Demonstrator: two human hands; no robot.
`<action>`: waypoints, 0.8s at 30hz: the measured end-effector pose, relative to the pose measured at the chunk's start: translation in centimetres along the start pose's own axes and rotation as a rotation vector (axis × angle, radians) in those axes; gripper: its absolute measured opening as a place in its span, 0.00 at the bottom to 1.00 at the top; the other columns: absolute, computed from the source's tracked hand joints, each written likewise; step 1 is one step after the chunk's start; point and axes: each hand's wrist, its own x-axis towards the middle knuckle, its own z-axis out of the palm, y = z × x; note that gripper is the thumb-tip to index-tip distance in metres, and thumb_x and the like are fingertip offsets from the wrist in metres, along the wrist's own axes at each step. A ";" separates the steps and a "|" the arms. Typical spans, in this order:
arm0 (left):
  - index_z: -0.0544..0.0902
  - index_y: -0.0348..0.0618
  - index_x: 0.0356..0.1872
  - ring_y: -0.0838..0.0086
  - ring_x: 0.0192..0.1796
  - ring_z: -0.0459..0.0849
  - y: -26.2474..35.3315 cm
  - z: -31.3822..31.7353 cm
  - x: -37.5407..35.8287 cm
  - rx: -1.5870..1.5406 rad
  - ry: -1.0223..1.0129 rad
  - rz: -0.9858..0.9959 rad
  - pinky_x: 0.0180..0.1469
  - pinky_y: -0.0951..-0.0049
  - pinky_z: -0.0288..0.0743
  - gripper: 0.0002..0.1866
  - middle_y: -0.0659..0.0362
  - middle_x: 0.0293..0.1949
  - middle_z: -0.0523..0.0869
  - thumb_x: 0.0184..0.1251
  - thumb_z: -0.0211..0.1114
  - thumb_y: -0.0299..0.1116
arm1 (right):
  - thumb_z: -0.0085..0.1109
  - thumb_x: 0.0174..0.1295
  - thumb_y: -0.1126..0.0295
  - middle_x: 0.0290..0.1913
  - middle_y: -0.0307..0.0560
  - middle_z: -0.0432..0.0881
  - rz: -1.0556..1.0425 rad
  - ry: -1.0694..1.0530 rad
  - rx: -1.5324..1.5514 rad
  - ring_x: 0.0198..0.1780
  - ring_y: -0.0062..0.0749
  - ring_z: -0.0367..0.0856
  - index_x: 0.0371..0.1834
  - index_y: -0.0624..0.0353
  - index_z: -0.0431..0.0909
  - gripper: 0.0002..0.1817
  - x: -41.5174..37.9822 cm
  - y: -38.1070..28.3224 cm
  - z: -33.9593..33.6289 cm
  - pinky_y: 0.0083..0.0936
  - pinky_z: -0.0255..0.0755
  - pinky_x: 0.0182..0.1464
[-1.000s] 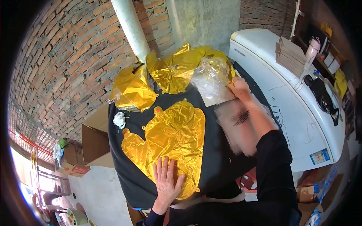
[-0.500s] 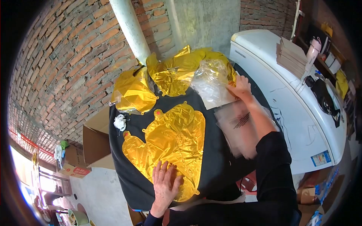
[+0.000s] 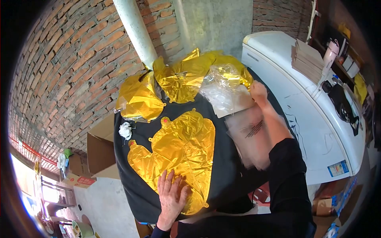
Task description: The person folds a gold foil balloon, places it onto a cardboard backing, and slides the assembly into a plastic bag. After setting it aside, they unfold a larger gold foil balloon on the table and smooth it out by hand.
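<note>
A flattened gold foil balloon [image 3: 184,139] with small red spots at two of its tips lies on the black-covered table [image 3: 226,154]. My left hand [image 3: 171,195] rests spread on its lower part. Farther off on the right, my right hand [image 3: 259,93] is closed at the edge of the gold foil pile [image 3: 222,59] and a crinkled clear plastic bag [image 3: 222,85]. What its fingers grip is hidden. Beneath my right forearm are clear plastic sleeves [image 3: 248,137] with dark print, blurred. Another gold foil piece [image 3: 137,97] lies at the back left.
A crumpled white wad [image 3: 125,131] sits at the table's left edge. An open cardboard box [image 3: 101,152] stands beyond it. To the right is a white chest freezer [image 3: 309,119] with flat cardboard [image 3: 307,61] on top. A pipe [image 3: 137,33] rises behind the table.
My right hand has drawn its fingers in and shifted slightly right. The clear bag beside it has changed shape, spreading toward the hand. My left hand stays on the balloon, almost unmoved.
</note>
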 end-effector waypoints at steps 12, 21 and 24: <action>0.90 0.37 0.55 0.44 0.80 0.70 -0.1 -2.3 0.5 -0.064 0.090 0.042 0.82 0.40 0.60 0.17 0.44 0.68 0.83 0.66 0.74 0.30 | 0.51 0.83 0.55 0.37 0.58 0.87 0.445 0.348 0.791 0.30 0.48 0.84 0.43 0.61 0.81 0.19 9.4 -1.3 -18.9 0.44 0.75 0.32; 0.79 0.36 0.75 0.58 0.77 0.79 3.0 -5.6 3.5 -0.966 -0.147 -0.084 0.78 0.55 0.71 0.27 0.49 0.74 0.81 0.86 0.62 0.43 | 0.53 0.83 0.55 0.36 0.39 0.83 0.022 -0.493 1.746 0.26 0.21 0.77 0.51 0.57 0.81 0.16 -3.7 -22.6 -38.1 0.21 0.67 0.25; 0.73 0.36 0.80 0.58 0.76 0.79 4.2 -4.6 3.9 -1.486 -0.348 -0.104 0.78 0.54 0.71 0.36 0.48 0.74 0.81 0.89 0.54 0.58 | 0.55 0.78 0.51 0.44 0.44 0.87 0.119 -0.176 1.685 0.28 0.25 0.80 0.64 0.59 0.80 0.24 -11.5 -29.5 -39.7 0.21 0.71 0.28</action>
